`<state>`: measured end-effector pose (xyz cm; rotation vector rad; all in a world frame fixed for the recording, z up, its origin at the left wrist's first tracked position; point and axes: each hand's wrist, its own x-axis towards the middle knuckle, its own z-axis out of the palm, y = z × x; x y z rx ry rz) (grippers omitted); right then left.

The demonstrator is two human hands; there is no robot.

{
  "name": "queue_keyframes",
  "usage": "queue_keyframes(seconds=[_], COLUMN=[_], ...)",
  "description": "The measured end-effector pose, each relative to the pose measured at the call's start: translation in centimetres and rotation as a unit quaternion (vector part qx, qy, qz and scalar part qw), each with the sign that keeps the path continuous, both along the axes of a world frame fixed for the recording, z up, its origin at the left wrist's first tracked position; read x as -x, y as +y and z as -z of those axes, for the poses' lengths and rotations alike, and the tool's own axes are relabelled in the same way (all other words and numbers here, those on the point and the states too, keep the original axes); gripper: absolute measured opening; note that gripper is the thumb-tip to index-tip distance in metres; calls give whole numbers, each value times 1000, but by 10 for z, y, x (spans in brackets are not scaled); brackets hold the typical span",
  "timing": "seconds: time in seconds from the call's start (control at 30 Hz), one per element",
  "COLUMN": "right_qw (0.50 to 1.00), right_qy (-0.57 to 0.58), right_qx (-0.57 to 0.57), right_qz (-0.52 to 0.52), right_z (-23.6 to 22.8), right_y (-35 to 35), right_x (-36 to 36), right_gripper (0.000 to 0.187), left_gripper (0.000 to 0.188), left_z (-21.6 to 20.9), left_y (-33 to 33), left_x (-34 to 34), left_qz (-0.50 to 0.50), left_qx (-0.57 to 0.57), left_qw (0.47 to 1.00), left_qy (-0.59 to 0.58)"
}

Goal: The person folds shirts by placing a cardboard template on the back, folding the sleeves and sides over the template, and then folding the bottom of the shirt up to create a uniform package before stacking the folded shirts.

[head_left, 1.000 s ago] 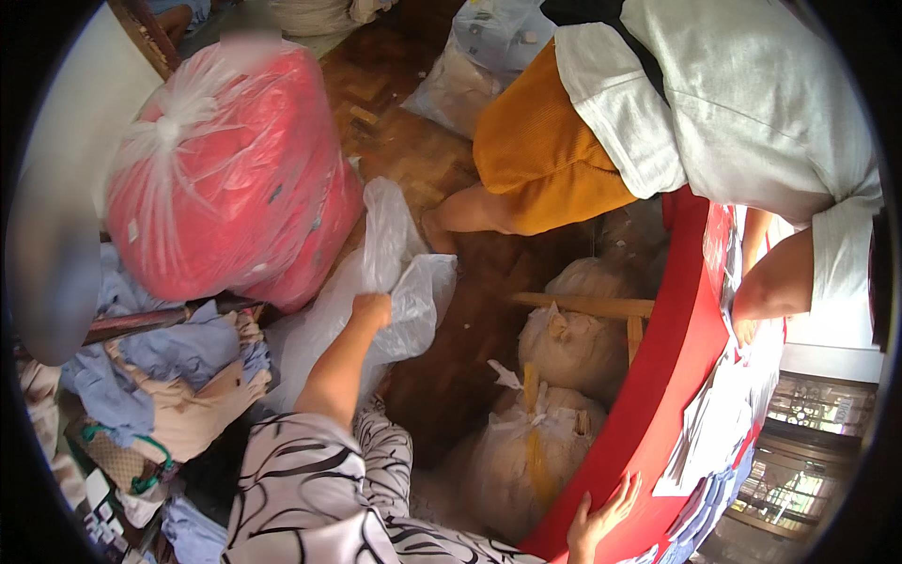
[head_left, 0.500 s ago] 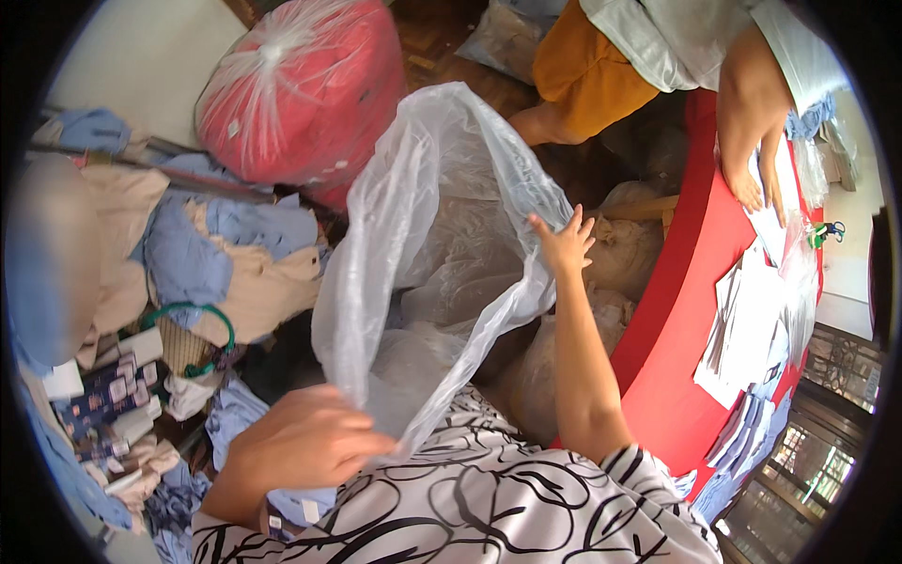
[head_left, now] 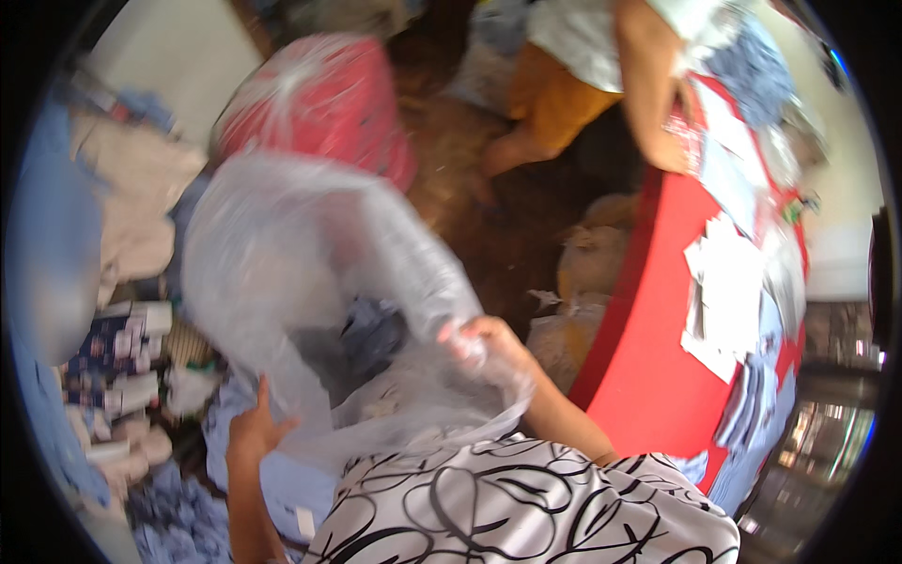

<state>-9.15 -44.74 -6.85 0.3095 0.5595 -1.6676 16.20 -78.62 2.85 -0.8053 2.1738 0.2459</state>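
Note:
A large clear plastic bag [head_left: 235, 226] stands before me with its mouth wide. My right hand [head_left: 487, 340] is closed on the right side of its rim, where the plastic bunches up. Against the left side of the bag is my left hand [head_left: 256, 430], index finger and thumb spread apart. A dark bluish bundle [head_left: 374, 331] shows through the mouth; blur hides whether it lies in the bag or behind the plastic.
A tied plastic bag of red material [head_left: 324, 117] stands beyond. Folded garments and white sheets [head_left: 722, 296] lie on the red-covered table [head_left: 629, 348] at right, where another person's arm [head_left: 648, 89] reaches. Beige and blue clothes [head_left: 136, 207] are heaped at left.
The bag has swung left and its mouth has widened. My right hand has come nearer and closed on the rim. My left hand has moved left, its fingers now spread.

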Motion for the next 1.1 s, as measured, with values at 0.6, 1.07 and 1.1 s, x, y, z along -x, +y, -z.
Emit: queue_keyframes(seconds=[0.6,1.07,1.1], right_qw=[815,889,867], right_qy=[165,148,207], right_qx=[374,-136,-255], right_qz=[411,411,374], right_z=[-212,-53,-51], right_y=[-41,76,76], right_x=[150,73,64], right_gripper=[17,40,39], left_gripper=[108,87,91], left_z=[240,179,177], left_y=[-24,-59,-67], left_x=[65,109,122], left_qz=[-280,138,170], left_qx=[-110,0,-4], left_qw=[858,986,982], left_qy=[417,91,84])
